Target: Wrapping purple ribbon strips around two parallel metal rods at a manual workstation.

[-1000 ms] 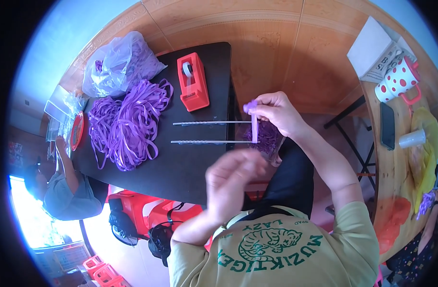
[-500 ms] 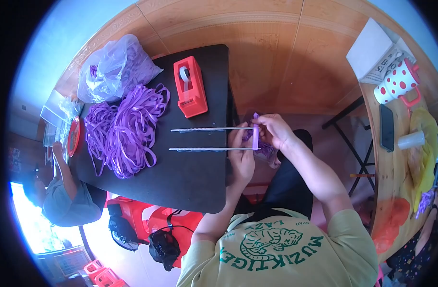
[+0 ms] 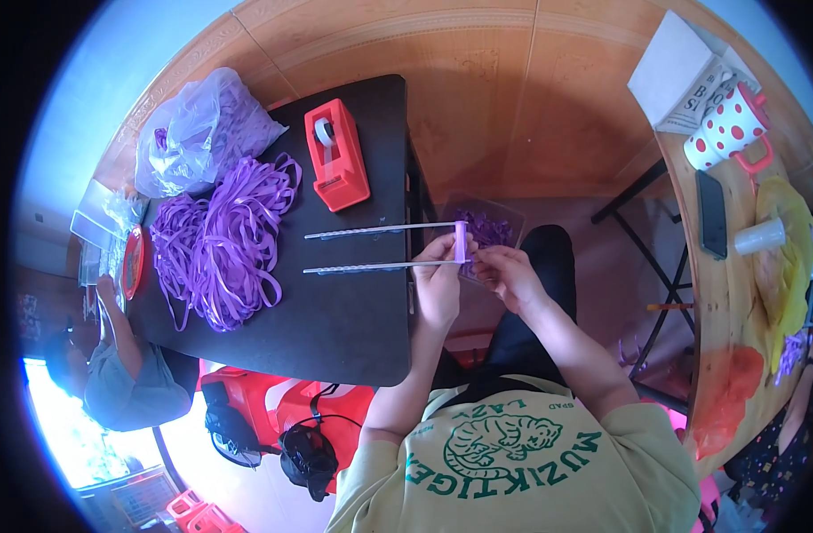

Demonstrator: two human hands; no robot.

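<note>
Two thin metal rods with twisted shafts, an upper one [image 3: 371, 232] and a lower one [image 3: 362, 267], lie parallel on the black table and jut past its right edge. A band of purple ribbon [image 3: 461, 242] spans their outer ends. My left hand [image 3: 438, 289] is at the lower rod, its fingers closed around the ribbon and rod end from the table side. On the other side, my right hand [image 3: 510, 277] pinches the ribbon near the lower rod's tip. Below the rods' ends, a clear container [image 3: 500, 213] holds purple ribbon pieces.
The black table [image 3: 353, 329] carries a red tape dispenser [image 3: 338, 160], a heap of purple ribbon [image 3: 229, 258] and a filled plastic bag [image 3: 202, 133]. At right, a wooden table [image 3: 726, 329] bears a dotted mug [image 3: 726, 131] and a phone [image 3: 711, 213]. Another person [image 3: 127, 382] sits at far left.
My right hand has come down from the upper rod's tip to the lower one. My left hand has shifted slightly. The container of ribbon pieces shows more clearly, and the whole view has moved a little.
</note>
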